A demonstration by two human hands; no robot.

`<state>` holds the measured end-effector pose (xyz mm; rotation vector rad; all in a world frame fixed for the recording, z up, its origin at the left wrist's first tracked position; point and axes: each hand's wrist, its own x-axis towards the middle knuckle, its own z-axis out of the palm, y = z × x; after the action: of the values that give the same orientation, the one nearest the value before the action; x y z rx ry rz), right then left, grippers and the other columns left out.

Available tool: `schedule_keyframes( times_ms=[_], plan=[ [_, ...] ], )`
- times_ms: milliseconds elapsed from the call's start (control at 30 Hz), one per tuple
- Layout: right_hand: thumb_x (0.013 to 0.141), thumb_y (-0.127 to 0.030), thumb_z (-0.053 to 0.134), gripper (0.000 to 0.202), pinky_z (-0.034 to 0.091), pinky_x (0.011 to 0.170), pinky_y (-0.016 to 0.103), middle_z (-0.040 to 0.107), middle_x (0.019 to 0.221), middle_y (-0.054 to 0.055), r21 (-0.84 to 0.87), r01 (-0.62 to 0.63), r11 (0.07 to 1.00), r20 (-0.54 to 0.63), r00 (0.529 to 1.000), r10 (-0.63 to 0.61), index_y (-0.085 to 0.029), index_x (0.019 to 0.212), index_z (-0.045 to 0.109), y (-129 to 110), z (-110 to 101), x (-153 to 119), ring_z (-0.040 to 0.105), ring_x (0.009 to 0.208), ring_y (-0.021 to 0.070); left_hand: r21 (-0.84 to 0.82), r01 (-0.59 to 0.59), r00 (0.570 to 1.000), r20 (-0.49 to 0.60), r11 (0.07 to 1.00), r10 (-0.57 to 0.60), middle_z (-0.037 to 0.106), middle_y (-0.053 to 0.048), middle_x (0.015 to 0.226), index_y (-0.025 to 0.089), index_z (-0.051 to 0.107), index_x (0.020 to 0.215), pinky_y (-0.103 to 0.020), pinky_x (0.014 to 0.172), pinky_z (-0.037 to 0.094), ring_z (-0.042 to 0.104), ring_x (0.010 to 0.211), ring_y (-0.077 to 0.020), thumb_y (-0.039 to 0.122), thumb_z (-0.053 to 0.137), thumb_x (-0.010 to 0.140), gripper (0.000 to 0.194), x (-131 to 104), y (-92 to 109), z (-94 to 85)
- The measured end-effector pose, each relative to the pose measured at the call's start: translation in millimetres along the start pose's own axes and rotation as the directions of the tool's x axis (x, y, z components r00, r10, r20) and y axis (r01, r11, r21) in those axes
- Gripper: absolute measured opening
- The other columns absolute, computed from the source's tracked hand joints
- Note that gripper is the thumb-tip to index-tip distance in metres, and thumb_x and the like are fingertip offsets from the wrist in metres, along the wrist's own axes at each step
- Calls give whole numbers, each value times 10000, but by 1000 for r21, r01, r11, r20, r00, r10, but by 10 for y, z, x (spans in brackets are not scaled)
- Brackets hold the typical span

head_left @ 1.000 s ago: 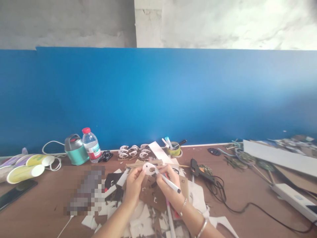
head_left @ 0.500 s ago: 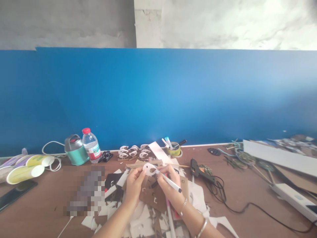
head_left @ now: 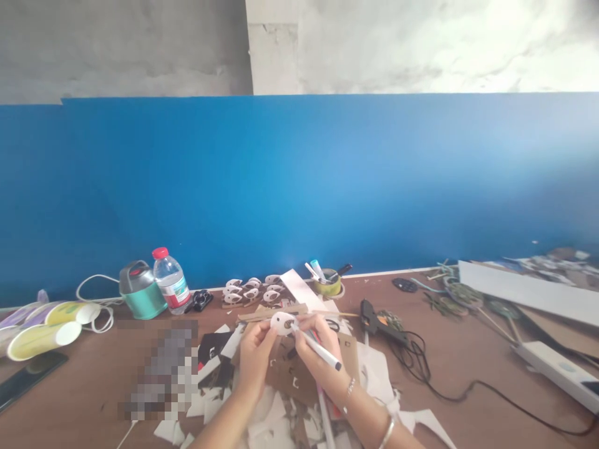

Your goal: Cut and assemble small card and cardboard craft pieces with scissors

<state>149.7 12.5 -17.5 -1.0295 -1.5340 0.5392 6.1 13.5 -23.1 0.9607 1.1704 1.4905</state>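
Observation:
Between the fingertips of my left hand [head_left: 256, 352] is a small white paper bird cutout [head_left: 279, 322] with a dark eye dot and a brown wing patch. My right hand [head_left: 321, 343] grips a white marker pen [head_left: 322, 351], its dark end pointing down and right. The pen's tip meets the bird near the brown patch; my fingers partly hide the contact. Several similar white birds [head_left: 253, 292] stand in rows behind my hands. Under them lie brown cardboard [head_left: 299, 377] and white paper scraps [head_left: 269, 427].
To the right lie a black glue gun [head_left: 372, 317] with a looping cable and a white power strip [head_left: 556, 368]. A roll of tape [head_left: 327, 287] holds pens. At left are a water bottle [head_left: 171, 284], a teal container [head_left: 143, 300], paper cups [head_left: 44, 340] and a phone [head_left: 30, 377].
The view has shifted slightly. Both hands keep their hold, and the pen's tip has moved a little over the bird's brown patch.

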Motion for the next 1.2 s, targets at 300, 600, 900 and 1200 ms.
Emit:
schedule_keyframes(
  times_ms=[300, 600, 900, 1200],
  plan=[
    [749, -149, 548, 92, 470, 814, 335, 630, 857, 33, -126, 87, 988, 1, 996, -87, -228, 715, 515, -58, -4, 15, 605, 900, 215, 7, 15, 999, 32, 1000, -15, 746, -81, 836, 165, 692, 904, -306, 669, 518, 695, 793, -261, 458, 721, 692, 363, 17, -49, -24],
    [745, -142, 536, 110, 464, 784, 336, 609, 807, 31, -163, 93, 982, 17, 996, -91, -228, 696, 489, -91, -8, 28, 591, 864, 213, 21, -33, 999, 42, 999, 33, 740, -77, 780, 159, 711, 891, -322, 685, 524, 695, 746, -255, 447, 723, 690, 351, 14, -47, -29],
    [747, -139, 528, 108, 464, 765, 335, 612, 803, 30, -156, 78, 985, 9, 997, -78, -228, 701, 487, -73, -5, 18, 586, 839, 210, 31, -38, 998, 42, 999, 36, 745, -92, 835, 155, 700, 876, -320, 690, 521, 690, 779, -257, 446, 717, 699, 341, -3, -20, -15],
    [747, -149, 532, 87, 483, 761, 335, 620, 807, 30, -145, 70, 987, -4, 997, -71, -229, 719, 510, -74, -8, 18, 593, 829, 208, 5, -17, 999, 43, 1000, 17, 753, -92, 844, 159, 703, 871, -311, 680, 524, 697, 804, -269, 454, 737, 679, 354, 1, -34, -15]
  ],
)
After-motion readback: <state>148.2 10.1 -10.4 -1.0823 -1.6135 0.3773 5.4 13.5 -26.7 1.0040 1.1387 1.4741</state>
